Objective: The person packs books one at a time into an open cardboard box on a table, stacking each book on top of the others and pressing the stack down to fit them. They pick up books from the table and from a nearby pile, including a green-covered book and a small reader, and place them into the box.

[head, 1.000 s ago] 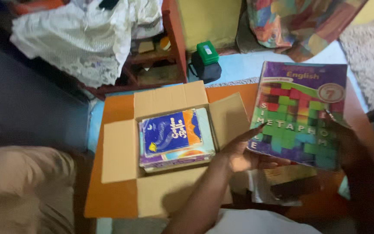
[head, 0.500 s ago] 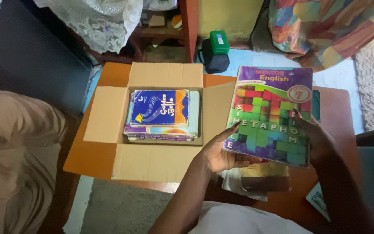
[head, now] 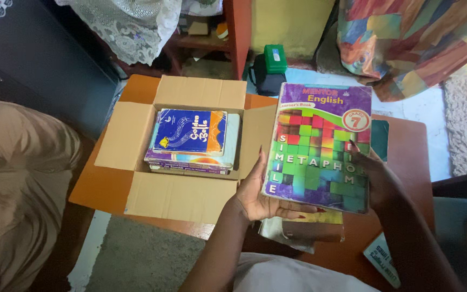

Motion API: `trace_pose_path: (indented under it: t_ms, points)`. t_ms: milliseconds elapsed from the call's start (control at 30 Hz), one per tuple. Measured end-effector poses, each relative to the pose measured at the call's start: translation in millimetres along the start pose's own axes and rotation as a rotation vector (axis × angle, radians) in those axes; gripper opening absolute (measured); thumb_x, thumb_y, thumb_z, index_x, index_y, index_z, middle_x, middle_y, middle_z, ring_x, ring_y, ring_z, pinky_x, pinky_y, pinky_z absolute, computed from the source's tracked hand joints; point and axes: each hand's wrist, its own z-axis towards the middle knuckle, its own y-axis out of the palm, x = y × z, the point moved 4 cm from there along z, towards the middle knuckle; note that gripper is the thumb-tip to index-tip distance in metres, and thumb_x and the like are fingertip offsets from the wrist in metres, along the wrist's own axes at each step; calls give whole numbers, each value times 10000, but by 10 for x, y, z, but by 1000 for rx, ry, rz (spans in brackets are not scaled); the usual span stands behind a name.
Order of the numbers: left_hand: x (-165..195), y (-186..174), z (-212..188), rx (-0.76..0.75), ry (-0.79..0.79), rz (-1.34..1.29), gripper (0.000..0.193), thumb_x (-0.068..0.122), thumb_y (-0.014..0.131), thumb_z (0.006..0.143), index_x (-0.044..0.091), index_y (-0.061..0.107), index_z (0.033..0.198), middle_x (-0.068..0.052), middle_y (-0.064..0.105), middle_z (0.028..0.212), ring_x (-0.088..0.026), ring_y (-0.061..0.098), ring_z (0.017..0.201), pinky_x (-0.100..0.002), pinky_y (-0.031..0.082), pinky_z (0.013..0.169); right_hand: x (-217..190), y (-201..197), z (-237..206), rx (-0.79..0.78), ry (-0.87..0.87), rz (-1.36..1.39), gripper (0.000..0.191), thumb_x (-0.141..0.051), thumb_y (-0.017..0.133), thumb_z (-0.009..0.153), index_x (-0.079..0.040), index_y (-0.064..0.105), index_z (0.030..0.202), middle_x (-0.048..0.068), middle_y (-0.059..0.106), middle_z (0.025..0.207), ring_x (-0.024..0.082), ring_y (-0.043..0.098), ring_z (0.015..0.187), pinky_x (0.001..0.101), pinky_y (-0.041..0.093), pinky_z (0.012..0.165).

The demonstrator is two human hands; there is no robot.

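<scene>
I'm seeing soft, even daylight coming from the far right; the floor [head: 433, 116] there is glaring pale. Far left is sitting dim. The book cover [head: 320, 146] is reading sharp w/ no glare; near edges are going slightly soft.

A green-topped dark box [head: 270, 69] sits on the floor beside a patchwork cloth [head: 406, 38], with perhaps lace fabric [head: 136, 24].

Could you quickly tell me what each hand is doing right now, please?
Left hand: fingers under and around the lower left edge of the textbook, holding it.
Right hand: gripping the textbook's right edge.
</scene>
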Motion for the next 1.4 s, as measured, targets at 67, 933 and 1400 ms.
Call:
trace_pose_path:
  t_ms: [67,933,1400]
  points:
    - [-27,21,42,-1,-6,-22,1184,980,292,895,100,317,1686,-350,491,1529,-602,521,1318,-608,535,1018,-19,-50,-22,30,6,-13,457,-282,648,955,-161,533,1380,40,687,1113,165,698,904,405,614,733]
    - [258,109,217,237,12,200,888,808,449,864,216,448,1526,-93,660,1377,-361,696,1144,-560,623,868,-4,-82,88,82,56,53,470,-319,683,944,-158,540,1361,61,697,1090,201,713,865,439,624,703]
    - [253,-513,314,532,178,347,605,269,855,833,69,629,1357,-120,731,1188,-246,724,1031,-470,604,885,-16,132,-277,33,96,11,606,-288,700,851,-203,505,1418,63,710,1097,210,723,873,445,630,669]
